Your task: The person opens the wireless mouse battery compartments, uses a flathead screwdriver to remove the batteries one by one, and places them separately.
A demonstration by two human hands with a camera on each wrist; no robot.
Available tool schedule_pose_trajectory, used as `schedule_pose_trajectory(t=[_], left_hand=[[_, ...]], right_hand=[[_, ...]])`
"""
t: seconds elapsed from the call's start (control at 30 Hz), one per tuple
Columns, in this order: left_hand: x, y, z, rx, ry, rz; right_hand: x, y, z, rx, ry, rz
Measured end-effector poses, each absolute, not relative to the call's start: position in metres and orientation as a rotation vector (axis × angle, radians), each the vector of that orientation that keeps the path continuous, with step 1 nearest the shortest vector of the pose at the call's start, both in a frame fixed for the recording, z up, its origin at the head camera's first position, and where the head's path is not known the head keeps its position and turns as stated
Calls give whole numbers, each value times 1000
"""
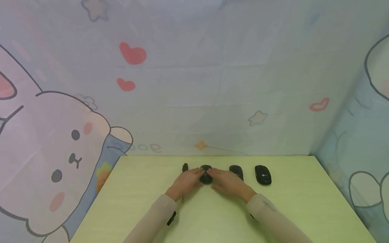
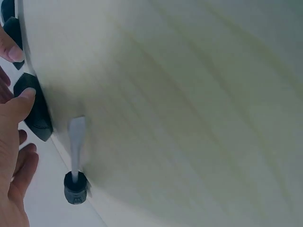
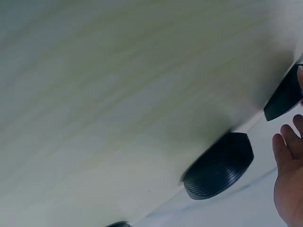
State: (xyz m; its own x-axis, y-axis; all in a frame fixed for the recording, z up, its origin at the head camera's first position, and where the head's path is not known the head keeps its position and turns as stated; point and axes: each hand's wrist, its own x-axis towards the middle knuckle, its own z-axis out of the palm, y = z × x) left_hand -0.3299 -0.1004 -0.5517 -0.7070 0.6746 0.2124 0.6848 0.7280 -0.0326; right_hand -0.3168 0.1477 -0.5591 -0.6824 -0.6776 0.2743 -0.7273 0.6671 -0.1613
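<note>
Both hands, left hand (image 1: 186,182) and right hand (image 1: 226,182), pinch the black mouse (image 1: 206,175) between them.

The black mouse (image 1: 206,174) I have between my fingertips is small, rounded and matte, lying flat on the tabletop near its far edge, about midway along it. Its far end shows clear; my fingers cover both its sides.

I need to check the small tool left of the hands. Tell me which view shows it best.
The left wrist view: the small tool fills more of the frame, showing a black round base and a pale flat blade on the table. The head view shows it only as a tiny dark shape beside the left hand. The right wrist view misses it.
</note>
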Motion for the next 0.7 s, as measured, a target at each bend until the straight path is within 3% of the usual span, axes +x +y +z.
schedule_pose_trajectory(t=[0.7], left_hand=[[-331,-99,-555,-1141,-2750,-298]], right_hand=[[-330,141,-567,1108,-2676,268]])
